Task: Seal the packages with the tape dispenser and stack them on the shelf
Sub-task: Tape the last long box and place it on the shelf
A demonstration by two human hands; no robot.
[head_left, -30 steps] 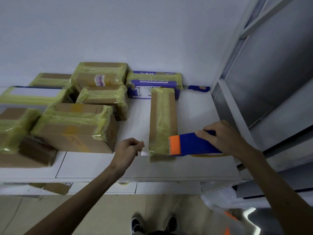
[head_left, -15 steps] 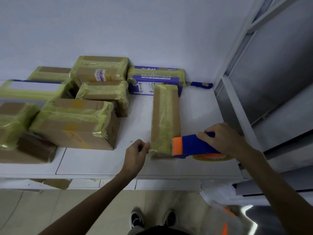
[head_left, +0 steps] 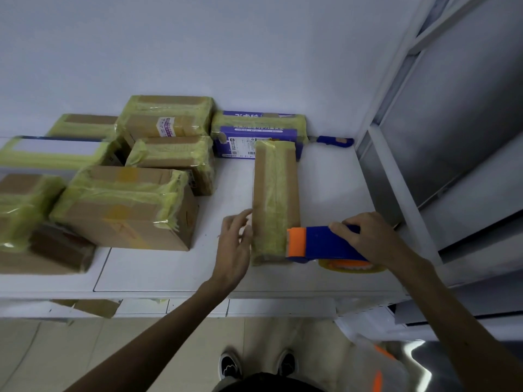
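A long narrow cardboard package (head_left: 276,193) with yellowish tape along its top lies lengthwise on the white shelf (head_left: 169,273). My right hand (head_left: 368,239) grips the blue tape dispenser (head_left: 322,244), whose orange front end meets the package's near right edge; its tape roll sits below. My left hand (head_left: 236,244) lies with straight fingers against the package's near left side.
Several taped cardboard boxes crowd the shelf's left half, the nearest a large one (head_left: 127,210). A purple taped box (head_left: 257,132) stands at the back wall, with a blue-handled tool (head_left: 334,141) beside it. A grey metal frame (head_left: 396,171) bounds the right side.
My left hand has moved right and forward from a pinched pose beside the package to straight fingers on its left side. The dispenser has stayed at the package's near end.
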